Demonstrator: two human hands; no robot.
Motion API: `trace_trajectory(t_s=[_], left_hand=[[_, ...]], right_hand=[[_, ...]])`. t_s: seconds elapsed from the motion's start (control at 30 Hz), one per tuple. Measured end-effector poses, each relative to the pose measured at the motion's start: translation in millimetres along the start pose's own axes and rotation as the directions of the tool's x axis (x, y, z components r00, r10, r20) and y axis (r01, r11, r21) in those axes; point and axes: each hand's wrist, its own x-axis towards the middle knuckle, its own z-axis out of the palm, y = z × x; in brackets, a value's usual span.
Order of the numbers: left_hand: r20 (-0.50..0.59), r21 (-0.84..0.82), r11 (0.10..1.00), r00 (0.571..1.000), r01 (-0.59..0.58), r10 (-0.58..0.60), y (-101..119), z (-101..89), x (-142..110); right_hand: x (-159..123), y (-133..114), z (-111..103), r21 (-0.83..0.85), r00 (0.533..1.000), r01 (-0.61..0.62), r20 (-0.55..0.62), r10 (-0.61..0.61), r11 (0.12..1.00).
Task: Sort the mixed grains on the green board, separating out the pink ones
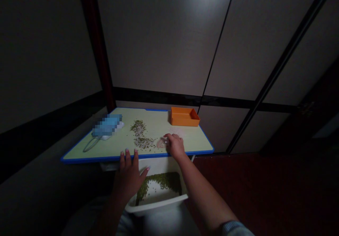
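My left hand point(130, 174) lies over the near edge of the table, fingers spread and fingertips on the blue rim, with nothing in it. Bent fingers of my right hand point(176, 145) are drawn together low over the tabletop; whatever they hold, if anything, is too small to make out. Beside them is a pale pinkish patch point(161, 143). Small green grains mixed with pale bits point(143, 142) are scattered left of that hand, with a greener cluster point(138, 125) farther back. Below the edge, between my arms, a white tub point(159, 205) contains more green grains point(164, 180).
An orange open box point(185, 121) stands at the table's back right. On the left lies a blurred-out blue object point(107, 125) with a loop strap. The pale table point(193, 142) has a blue rim and stands against grey panels point(164, 52).
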Motion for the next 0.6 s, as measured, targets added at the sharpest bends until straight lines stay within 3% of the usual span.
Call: trace_trajectory(t_s=[0.4,0.6], left_hand=[[-0.014,0.002,1.000,1.000,-0.021,0.021,-2.5,2.8,-0.9],[-0.029,0.017,0.999,0.999,-0.034,0.035,-4.8,2.4,-1.9]], right_hand=[[-2.8,4.8,0.3,0.036,1.000,0.000,0.005,0.000,0.999],[-3.7,6.3,3.7,0.067,0.998,0.058,-0.011,-0.058,0.996]])
